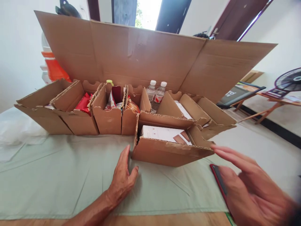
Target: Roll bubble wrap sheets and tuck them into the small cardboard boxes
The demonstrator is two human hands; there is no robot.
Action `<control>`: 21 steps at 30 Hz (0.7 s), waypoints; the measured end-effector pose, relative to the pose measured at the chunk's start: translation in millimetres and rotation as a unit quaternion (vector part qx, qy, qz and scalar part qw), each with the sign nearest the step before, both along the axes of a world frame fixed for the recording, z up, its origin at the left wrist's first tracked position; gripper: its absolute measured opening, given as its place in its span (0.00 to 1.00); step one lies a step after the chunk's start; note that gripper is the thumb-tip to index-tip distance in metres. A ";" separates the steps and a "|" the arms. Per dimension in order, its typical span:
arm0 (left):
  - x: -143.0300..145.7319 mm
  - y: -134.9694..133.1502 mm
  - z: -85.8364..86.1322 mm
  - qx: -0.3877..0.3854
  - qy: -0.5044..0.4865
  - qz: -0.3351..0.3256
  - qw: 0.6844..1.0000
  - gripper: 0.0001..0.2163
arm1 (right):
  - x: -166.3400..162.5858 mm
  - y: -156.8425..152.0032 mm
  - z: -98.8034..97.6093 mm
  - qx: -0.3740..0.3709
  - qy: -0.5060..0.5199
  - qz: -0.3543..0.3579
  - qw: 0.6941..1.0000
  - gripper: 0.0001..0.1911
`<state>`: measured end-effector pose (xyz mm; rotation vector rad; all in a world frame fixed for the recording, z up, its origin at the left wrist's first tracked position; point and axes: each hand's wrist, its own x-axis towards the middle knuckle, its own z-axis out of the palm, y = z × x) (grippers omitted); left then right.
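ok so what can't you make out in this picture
In the head view:
Underside of the white box: hidden by the front cardboard bin.
Bases of the two clear plastic bottles: hidden by that bin; the label's small print is too small to read.
Part of the red-edged phone: covered by the right hand.
Right forearm: cut off by the picture's edge.

Cloth-covered table [58,182], cardboard boxes [162,153], phone [218,178], clear plastic [21,128]

One front bin [169,154], four other bins [80,124] ranged behind-left of it, two white-capped bottles [159,93] stood behind it, one cardboard panel [150,56] raised beyond it, two hands [122,179] held beside it.
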<state>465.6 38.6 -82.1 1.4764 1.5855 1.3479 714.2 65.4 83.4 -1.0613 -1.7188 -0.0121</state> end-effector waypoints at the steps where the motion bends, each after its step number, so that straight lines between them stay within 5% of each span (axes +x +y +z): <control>1: -0.2 1.1 0.0 -0.005 -0.008 -0.002 1.000 0.36 | -10.3 6.8 19.9 0.009 -0.072 0.062 0.995 0.12; 5: -2.2 5.3 -0.6 -0.013 -0.027 -0.003 1.000 0.36 | -59.7 54.3 63.3 -0.067 -0.330 0.222 0.915 0.20; 10: -4.7 6.3 -0.5 -0.005 0.008 0.000 1.000 0.35 | -100.5 95.1 57.6 -0.164 -0.495 0.256 0.814 0.30; 15: -2.8 1.9 1.6 -0.004 0.063 -0.020 0.998 0.34 | -110.4 97.8 45.9 -0.135 -0.497 0.201 0.833 0.21; 21: -2.5 3.1 5.1 -0.031 0.062 -0.025 0.997 0.34 | -105.4 97.9 50.6 -0.115 -0.506 0.168 0.838 0.25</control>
